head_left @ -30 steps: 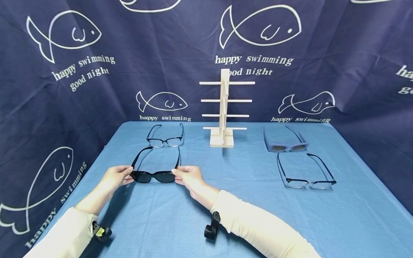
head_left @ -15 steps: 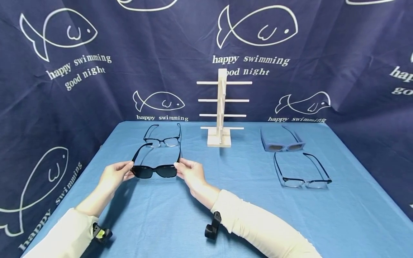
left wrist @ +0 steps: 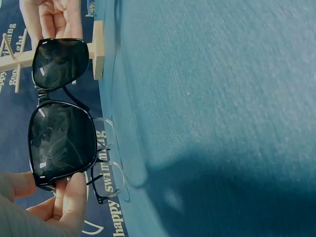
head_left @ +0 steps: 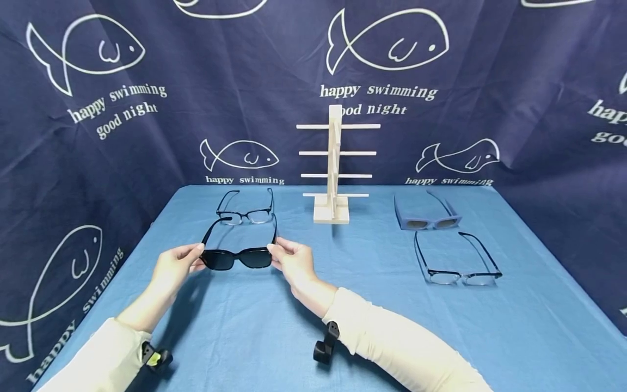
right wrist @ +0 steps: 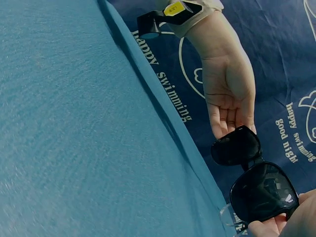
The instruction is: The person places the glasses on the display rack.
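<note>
Clearly, the left hand [head_left: 173,267] and right hand [head_left: 295,265] pinch the black sunglasses [head_left: 238,255] between them, one at each end, presumably to balance the weight and spare the lenses [head_left: 256,258]. Both forearms [head_left: 148,311] reach forward, converging. The sunglasses seem raised above the surface [head_left: 254,326], though the gap is hard to see.

Head view: bright, fairly even light on the blue table [head_left: 274,337]; soft-edged dark shadow [head_left: 182,316] beside the left forearm [head_left: 147,307], a fainter one just in front of the wooden stand [head_left: 334,163]. Both wrist views dimmer, tabletop grainy, with broad shadow at lower right in the left one. Small white glints on the sunglasses [left wrist: 61,121], lenses otherwise dark.
</note>
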Available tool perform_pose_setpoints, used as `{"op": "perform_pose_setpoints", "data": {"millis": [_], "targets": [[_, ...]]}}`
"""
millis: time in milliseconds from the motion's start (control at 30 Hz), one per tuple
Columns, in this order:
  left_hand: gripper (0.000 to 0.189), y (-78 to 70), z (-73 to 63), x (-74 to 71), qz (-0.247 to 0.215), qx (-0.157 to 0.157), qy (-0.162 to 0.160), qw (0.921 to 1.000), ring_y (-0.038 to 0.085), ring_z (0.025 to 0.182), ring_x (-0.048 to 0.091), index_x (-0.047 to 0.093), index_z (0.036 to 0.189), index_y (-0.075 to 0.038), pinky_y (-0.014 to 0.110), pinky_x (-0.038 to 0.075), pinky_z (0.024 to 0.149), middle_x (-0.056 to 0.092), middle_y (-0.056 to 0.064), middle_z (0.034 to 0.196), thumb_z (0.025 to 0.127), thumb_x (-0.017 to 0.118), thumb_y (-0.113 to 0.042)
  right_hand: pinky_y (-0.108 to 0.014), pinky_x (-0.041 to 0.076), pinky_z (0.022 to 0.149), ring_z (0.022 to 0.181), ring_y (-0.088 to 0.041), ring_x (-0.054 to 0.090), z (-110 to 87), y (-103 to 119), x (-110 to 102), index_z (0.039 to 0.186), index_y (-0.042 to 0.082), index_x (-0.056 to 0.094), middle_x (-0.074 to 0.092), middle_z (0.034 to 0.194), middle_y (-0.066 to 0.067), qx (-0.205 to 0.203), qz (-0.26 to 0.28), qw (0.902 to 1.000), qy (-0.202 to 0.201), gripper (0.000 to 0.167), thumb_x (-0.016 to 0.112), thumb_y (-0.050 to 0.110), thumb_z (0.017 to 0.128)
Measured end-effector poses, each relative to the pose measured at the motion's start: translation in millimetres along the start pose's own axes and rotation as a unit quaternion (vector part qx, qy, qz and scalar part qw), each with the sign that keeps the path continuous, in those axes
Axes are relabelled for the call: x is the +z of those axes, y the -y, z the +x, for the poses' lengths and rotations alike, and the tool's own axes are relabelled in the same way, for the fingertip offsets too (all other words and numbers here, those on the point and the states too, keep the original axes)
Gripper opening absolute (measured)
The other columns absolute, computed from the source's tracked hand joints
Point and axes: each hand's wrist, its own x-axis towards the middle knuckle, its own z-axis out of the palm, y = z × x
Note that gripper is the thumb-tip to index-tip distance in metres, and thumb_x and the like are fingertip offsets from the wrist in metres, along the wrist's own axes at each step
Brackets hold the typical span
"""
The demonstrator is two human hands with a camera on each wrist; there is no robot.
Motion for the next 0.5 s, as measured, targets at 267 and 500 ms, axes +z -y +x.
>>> {"op": "perform_pose_setpoints", "data": {"millis": [267, 500], "targets": [[0.055, -7.6, -0.8, 5.4, 0.01, -0.008, 0.007, 0.9999, -0.005, 0.071, 0.066, 0.046, 0.137, 0.011, 0.015, 0.058, 0.078, 0.071, 0.003, 0.1, 0.101, 0.051, -0.03, -0.038, 0.058, 0.089, 0.104, -0.037, 0.066, -2.9, 9, -8, 0.126, -0.01, 0.058, 0.064, 0.117, -0.029, -0.024, -0.001, 0.9997, 0.001, 0.038, 0.065, 0.004, 0.091], [0.054, -11.7, -3.5, 9.0, -0.018, -0.018, 0.037, 0.999, -0.005, 0.076, 0.066, 0.04, 0.142, 0.009, 0.008, 0.053, 0.078, 0.07, 0.001, 0.107, 0.101, 0.052, -0.026, -0.039, 0.058, 0.089, 0.102, -0.035, 0.067, -1.0, 9, -17, 0.125, -0.009, 0.059, 0.063, 0.118, -0.029, -0.03, -0.008, 0.9995, -0.002, 0.036, 0.064, 0.004, 0.092]]}}
